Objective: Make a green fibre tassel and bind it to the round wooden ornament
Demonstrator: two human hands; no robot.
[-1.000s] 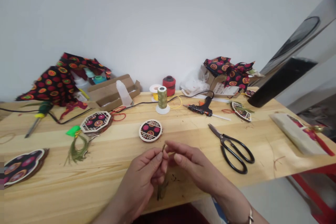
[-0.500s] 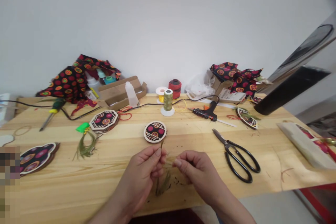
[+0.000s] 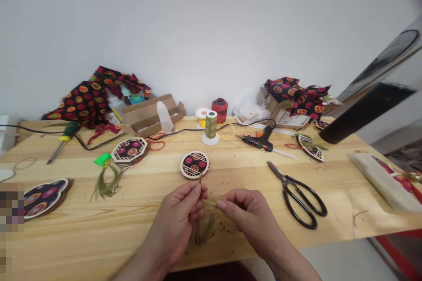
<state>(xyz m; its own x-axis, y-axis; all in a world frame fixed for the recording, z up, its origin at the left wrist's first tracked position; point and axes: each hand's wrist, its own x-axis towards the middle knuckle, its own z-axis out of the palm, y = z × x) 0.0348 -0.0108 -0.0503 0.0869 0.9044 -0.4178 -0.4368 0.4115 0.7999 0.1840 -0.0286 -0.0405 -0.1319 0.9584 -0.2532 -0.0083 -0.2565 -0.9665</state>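
My left hand (image 3: 183, 208) pinches a thin bundle of olive-green thread, its tip poking up between thumb and forefinger. Loose strands of that thread (image 3: 205, 229) hang below the fingers above the wood. My right hand (image 3: 245, 210) is closed in a pinch on a thread strand that runs across to the left hand. Just beyond my fingertips lies a round fabric-covered ornament (image 3: 194, 165) with a pale lattice rim. Behind it stands a spool of olive-green thread (image 3: 211, 125). Black-handled scissors (image 3: 298, 195) rest to the right of my right hand.
Across the wooden table (image 3: 132, 228) are a hot glue gun (image 3: 259, 140), an octagonal ornament (image 3: 130, 150), a green tassel (image 3: 107, 180), a screwdriver (image 3: 61, 145) and a cardboard box (image 3: 148, 118). A black cylinder (image 3: 365, 112) leans at the right. Patterned cloth (image 3: 82, 101) sits at the back left.
The thread tip above my left hand has shifted slightly left. Both hands keep their pinches and have barely moved.
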